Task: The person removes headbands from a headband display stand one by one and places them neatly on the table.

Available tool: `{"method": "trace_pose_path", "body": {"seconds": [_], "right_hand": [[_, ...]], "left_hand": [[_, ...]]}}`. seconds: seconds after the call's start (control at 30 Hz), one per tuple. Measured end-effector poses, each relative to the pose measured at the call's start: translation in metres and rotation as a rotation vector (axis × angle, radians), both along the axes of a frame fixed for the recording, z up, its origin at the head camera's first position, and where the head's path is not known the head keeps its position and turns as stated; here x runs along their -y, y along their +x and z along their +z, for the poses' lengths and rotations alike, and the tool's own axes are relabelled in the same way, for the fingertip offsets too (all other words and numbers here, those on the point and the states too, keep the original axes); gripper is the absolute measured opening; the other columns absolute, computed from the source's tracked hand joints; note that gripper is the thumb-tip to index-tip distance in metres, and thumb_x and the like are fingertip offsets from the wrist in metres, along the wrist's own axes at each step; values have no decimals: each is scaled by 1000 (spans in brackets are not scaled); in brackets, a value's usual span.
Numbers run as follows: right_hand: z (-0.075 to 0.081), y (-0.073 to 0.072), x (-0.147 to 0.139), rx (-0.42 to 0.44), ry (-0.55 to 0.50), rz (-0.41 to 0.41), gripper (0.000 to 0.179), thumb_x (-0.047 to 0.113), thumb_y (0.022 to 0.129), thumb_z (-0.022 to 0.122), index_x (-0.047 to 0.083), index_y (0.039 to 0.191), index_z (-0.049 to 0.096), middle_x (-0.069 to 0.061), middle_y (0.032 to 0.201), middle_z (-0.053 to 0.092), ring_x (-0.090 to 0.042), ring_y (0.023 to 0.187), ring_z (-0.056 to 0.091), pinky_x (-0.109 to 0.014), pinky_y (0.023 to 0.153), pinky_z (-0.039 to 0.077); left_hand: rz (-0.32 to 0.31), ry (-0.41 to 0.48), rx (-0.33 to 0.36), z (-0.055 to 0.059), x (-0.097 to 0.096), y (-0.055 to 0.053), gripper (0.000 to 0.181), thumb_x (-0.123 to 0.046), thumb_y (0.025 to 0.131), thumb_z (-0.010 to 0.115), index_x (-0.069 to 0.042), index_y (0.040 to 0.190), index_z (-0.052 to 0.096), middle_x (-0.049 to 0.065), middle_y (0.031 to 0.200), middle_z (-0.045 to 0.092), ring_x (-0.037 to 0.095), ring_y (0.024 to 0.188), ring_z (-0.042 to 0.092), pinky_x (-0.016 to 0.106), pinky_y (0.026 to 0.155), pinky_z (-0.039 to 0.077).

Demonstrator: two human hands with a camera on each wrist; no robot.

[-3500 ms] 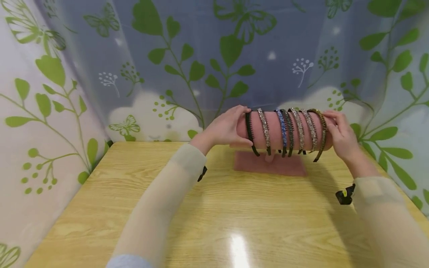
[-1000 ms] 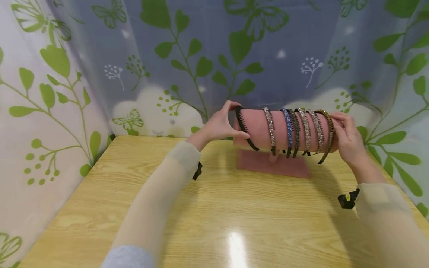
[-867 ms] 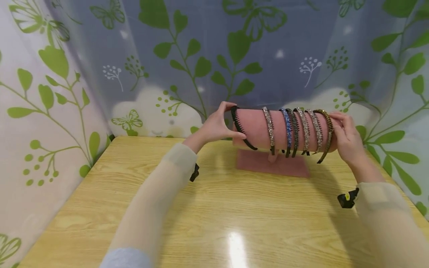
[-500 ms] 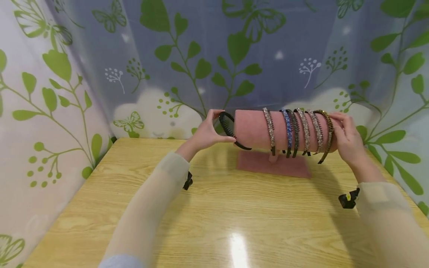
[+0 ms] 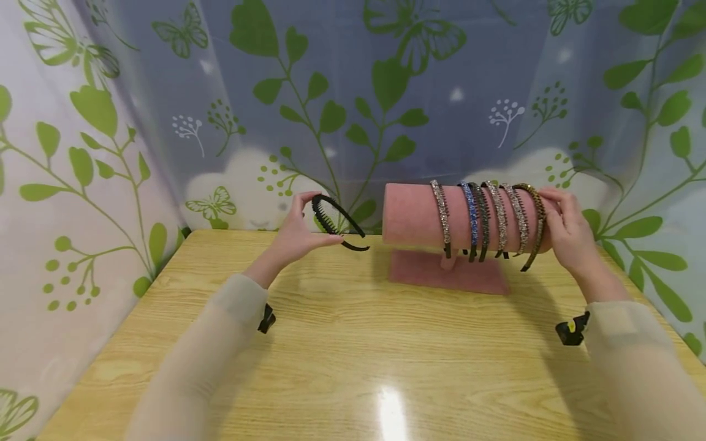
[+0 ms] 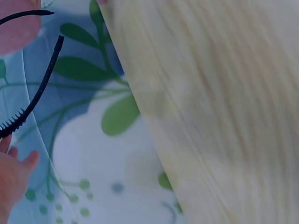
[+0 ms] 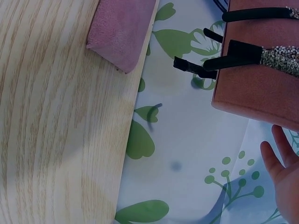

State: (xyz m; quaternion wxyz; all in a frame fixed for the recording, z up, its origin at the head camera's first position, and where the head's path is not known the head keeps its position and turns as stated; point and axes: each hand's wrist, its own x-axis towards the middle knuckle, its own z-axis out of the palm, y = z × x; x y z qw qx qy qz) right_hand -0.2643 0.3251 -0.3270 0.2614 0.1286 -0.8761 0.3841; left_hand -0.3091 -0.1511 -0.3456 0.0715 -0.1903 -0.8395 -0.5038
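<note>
In the head view my left hand holds a black headband between thumb and fingers, left of the pink headband stand. Inner teeth line the band, and its two ends point right, toward the roll; the left wrist view shows the same toothed headband. My right hand grips the right end of the roll, thumb in front and fingers over the top. Nearest to it sits a gold headband. Leftward along the roll come several glittery ones, among them a blue headband and a silver headband.
The stand's flat pink base rests on a wood-grain table near its back edge. Behind and at both sides hang curtains printed with leaves and butterflies. Black wrist cameras sit at both cuffs.
My left hand has slid the black headband leftward off the roll's left end and carried it away, slightly down. My right hand has stayed on the right end, and the other headbands have kept their places.
</note>
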Motion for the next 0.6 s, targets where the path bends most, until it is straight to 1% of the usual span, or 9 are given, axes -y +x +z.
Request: {"method": "trace_pose_path", "body": {"seconds": [0.07, 0.13, 0.27, 0.4, 0.47, 0.53, 0.6], "right_hand": [[0, 0, -1, 9, 1, -2, 41, 23, 107, 31, 1, 139, 39, -25, 142, 36, -42, 137, 28, -42, 114, 17], [-1, 0, -1, 16, 1, -5, 41, 24, 107, 30, 1, 140, 38, -25, 142, 36, -44, 136, 28, -44, 114, 17], [0, 0, -3, 24, 3, -9, 41, 24, 107, 30, 1, 140, 37, -26, 141, 35, -47, 134, 29, -50, 113, 17], [2, 0, -2, 37, 5, -11, 42, 25, 107, 29, 2, 141, 37, -26, 142, 35, -48, 134, 28, -52, 112, 17], [2, 0, -1, 38, 1, -11, 42, 26, 107, 30, 2, 141, 37, -26, 142, 35, -46, 135, 28, -51, 113, 17], [2, 0, 0, 38, -1, -13, 42, 26, 107, 30, 2, 140, 37, -26, 142, 35, -45, 136, 27, -49, 114, 16], [1, 0, 0, 37, -1, -16, 42, 25, 107, 30, 2, 140, 38, -26, 142, 36, -44, 137, 27, -47, 114, 16]], "left_hand": [[30, 8, 12, -1, 14, 6, 101, -33, 74, 87, -11, 148, 23, 11, 153, 22, 27, 143, 19, 50, 112, 22], [46, 9, 13, -2, 27, 11, 98, -31, 77, 84, -9, 149, 21, 11, 155, 20, 27, 144, 16, 49, 112, 21], [53, 38, -4, -2, 48, 23, 90, -23, 83, 80, -10, 150, 21, 12, 155, 19, 25, 145, 13, 47, 114, 17], [48, 100, -11, -3, 66, 35, 85, -12, 84, 77, -12, 149, 22, 14, 153, 20, 29, 143, 18, 49, 113, 18], [44, 115, -16, -4, 75, 39, 85, -10, 84, 76, -11, 149, 22, 16, 152, 20, 32, 141, 21, 51, 112, 20], [45, 113, -19, -5, 83, 43, 84, -10, 85, 76, -10, 149, 22, 18, 151, 21, 34, 139, 23, 54, 111, 21], [53, 85, -20, -6, 91, 47, 84, -12, 85, 76, -10, 150, 23, 18, 150, 21, 36, 138, 24, 57, 109, 23]]}}
